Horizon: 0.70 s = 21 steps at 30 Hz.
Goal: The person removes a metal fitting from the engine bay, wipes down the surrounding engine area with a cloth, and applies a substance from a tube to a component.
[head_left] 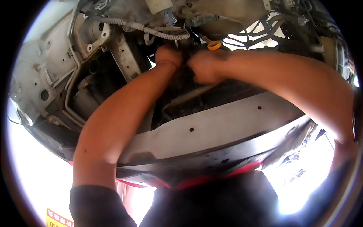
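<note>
Both my arms reach over the front crossmember (219, 126) into a car's engine bay. My left hand (168, 56) is down in the dark gap below a ribbed wiring conduit (151, 31), its fingers hidden. Close beside it, my right hand (206, 66) is bent with the fingers curled, their tips turned into the shadow. Whatever the fingers touch is out of sight. Just above my right hand is the yellow ring handle of a dipstick (214, 45). A grey electrical connector (203, 19) sits above the gap.
A metal bracket (124, 56) stands left of my left hand. A thin metal pipe (72, 79) runs down the pale inner body panel (34, 66). Black hoses (274, 26) cross at the far right. A yellow and red sign (58, 218) shows at the lower left.
</note>
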Motion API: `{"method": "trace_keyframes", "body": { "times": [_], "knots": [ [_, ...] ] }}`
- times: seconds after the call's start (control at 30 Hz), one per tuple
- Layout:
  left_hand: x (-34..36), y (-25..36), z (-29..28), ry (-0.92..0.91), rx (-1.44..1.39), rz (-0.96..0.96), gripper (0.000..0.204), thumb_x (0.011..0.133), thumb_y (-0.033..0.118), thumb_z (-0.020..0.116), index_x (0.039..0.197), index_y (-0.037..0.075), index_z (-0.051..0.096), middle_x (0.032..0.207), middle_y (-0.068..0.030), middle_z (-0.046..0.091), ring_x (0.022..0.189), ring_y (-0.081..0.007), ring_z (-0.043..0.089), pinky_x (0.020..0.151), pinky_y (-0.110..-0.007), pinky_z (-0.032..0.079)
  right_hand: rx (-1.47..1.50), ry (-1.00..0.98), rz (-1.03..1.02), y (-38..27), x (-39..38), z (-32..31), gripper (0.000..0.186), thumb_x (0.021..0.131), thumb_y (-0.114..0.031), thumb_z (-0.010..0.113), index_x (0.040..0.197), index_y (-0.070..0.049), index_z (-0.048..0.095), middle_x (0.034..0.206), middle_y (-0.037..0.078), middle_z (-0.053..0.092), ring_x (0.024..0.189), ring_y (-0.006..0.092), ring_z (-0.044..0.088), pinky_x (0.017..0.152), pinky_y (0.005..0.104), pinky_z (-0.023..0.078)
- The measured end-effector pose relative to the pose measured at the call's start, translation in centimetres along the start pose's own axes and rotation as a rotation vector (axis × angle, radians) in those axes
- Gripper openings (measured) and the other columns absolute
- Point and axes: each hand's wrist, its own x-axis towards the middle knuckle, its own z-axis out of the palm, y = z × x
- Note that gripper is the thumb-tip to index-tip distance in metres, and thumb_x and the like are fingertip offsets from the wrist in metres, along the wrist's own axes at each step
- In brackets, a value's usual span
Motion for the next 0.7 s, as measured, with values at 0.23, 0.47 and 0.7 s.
{"method": "trace_keyframes", "body": {
  "times": [0.23,0.47,0.7],
  "knots": [
    [2.1,-0.4,2.5,-0.111,-0.189,-0.209,0.041,0.084,0.041,0.048,0.096,0.009,0.071,0.106,-0.0095,0.068,0.101,-0.0278,0.065,0.087,-0.036,0.050,0.307,0.482,0.188,-6.4,-15.6,-5.1,0.023,0.084,-0.016,0.057,0.096,0.003,0.063,0.093,0.019,0.066,0.087,0.0332,0.064,0.073,0.0404,0.051],
    [6.7,-5.6,9.9,-0.048,-0.817,-0.155,0.016,0.086,0.011,0.060,0.091,-0.004,0.061,0.089,-0.0150,0.066,0.073,-0.0317,0.069,0.055,-0.040,0.055,1.066,1.219,0.233,-16.0,-27.0,2.3,0.030,0.087,-0.011,0.062,0.108,0.008,0.057,0.099,0.018,0.064,0.094,0.0266,0.063,0.082,0.0360,0.049],
    [8.6,-8.5,9.5,-0.029,-0.515,-0.074,0.031,0.082,0.036,0.065,0.089,0.005,0.065,0.087,-0.0092,0.068,0.071,-0.0241,0.067,0.060,-0.040,0.053,1.699,1.489,0.432,-23.2,-25.1,11.0,0.020,0.090,-0.002,0.058,0.106,0.009,0.057,0.099,0.017,0.065,0.091,0.0218,0.064,0.083,0.0322,0.051]
  ]
}}
